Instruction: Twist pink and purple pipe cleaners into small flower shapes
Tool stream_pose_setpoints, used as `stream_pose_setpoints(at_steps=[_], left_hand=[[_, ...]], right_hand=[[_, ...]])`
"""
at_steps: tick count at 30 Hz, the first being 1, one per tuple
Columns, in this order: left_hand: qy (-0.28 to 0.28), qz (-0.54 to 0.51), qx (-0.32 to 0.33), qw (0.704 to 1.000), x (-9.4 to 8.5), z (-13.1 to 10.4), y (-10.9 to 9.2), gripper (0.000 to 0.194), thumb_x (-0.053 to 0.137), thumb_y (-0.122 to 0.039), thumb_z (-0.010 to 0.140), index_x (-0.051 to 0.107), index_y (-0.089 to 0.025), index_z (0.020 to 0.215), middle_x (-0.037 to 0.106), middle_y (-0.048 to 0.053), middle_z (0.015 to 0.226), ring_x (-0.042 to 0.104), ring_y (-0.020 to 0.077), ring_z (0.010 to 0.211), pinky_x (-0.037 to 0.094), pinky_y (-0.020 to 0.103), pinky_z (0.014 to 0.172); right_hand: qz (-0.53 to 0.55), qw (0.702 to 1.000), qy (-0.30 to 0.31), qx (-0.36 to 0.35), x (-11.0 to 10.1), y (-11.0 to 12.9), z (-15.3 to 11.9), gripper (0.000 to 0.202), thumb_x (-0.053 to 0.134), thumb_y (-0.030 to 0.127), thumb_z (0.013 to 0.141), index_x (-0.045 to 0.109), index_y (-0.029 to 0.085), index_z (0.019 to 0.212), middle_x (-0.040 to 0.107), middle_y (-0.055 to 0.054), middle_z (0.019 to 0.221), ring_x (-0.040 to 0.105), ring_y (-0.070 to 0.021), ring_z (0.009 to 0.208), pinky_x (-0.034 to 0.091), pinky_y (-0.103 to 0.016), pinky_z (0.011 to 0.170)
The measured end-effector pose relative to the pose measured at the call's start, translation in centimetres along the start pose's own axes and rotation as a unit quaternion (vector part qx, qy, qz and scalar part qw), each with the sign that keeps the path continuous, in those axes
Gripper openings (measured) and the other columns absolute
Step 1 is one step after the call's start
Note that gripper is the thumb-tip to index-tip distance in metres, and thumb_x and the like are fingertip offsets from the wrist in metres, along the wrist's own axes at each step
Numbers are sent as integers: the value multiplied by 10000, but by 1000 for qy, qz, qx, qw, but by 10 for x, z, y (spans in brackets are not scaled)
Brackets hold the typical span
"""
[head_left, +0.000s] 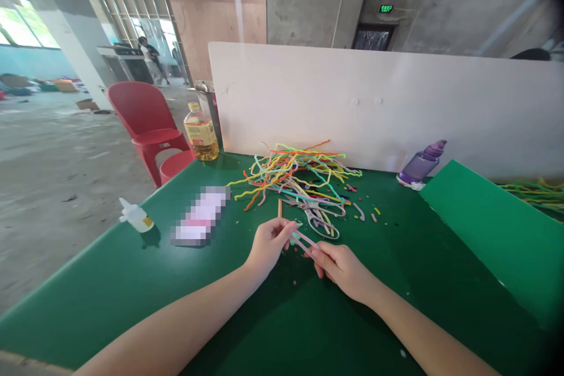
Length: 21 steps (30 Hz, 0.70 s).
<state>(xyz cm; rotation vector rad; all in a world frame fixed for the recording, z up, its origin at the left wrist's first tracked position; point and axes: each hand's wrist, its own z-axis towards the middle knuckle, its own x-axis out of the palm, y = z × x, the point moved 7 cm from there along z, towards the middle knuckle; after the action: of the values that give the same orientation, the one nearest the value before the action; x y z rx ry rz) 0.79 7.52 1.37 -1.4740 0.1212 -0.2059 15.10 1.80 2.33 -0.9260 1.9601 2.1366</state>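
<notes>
My left hand [269, 242] is closed at the middle of the green table, pinching a small item with mint-green bits and a tan stick [279, 208] that points up from the fingers. Close on its right, my right hand [341, 264] pinches pale pink strips [308, 239], whose far ends reach the left fingertips. How the strips join the green bits is too small to tell. Just beyond the hands lie metal scissors [315, 214], partly over a loose heap of colourful fuzzy stems [291, 173].
A white glue bottle [137, 215] and a blurred-out flat object [201, 216] lie left. An oil bottle [201, 134] stands at the back left corner. A purple bottle [420, 163] and a green board [493, 229] are right. A white panel [352, 106] borders the far edge.
</notes>
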Motion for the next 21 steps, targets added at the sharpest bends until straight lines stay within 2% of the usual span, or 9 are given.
stream_pose_setpoints(at_steps=[2,5,8,12,16,21], left_hand=[[3,-46,-14,999,1,0,2,311,619,-440,754,578,-140,680,467,-44,509,382,77,449,293,199,460],[14,-92,-22,995,4,0,2,287,613,-415,769,589,-134,717,492,-30,570,407,75,489,321,197,487],[51,-139,-26,989,10,-2,0,274,603,-396,786,599,-126,744,503,-17,610,437,83,537,356,209,530],[104,-172,-34,979,17,-5,-2,277,637,-372,771,624,-122,892,448,-42,555,413,83,533,359,230,574],[151,-155,-51,975,25,-10,-1,348,687,-371,724,627,-123,961,489,-24,610,417,86,548,337,240,570],[157,-174,-55,971,27,-11,-1,340,699,-341,718,602,-157,988,492,-46,601,392,65,505,316,226,537]], right_hand=[[49,999,12,10,3,-1,0,442,321,499,915,571,165,770,522,1,574,392,-88,454,290,-212,442],[128,991,18,39,4,-2,0,426,339,506,906,573,156,970,518,11,558,337,-78,421,237,-205,397],[182,982,6,54,2,-3,3,425,390,491,891,554,140,1067,509,21,540,306,-68,401,203,-207,390],[223,974,-3,43,1,-1,5,410,421,490,873,596,133,975,536,7,586,319,-53,385,208,-219,395],[234,972,6,37,2,1,5,390,429,485,871,606,142,817,528,-1,622,339,-56,411,190,-225,404],[148,988,-37,3,-6,5,4,356,442,451,877,628,169,767,461,9,657,342,-76,493,244,-234,455]])
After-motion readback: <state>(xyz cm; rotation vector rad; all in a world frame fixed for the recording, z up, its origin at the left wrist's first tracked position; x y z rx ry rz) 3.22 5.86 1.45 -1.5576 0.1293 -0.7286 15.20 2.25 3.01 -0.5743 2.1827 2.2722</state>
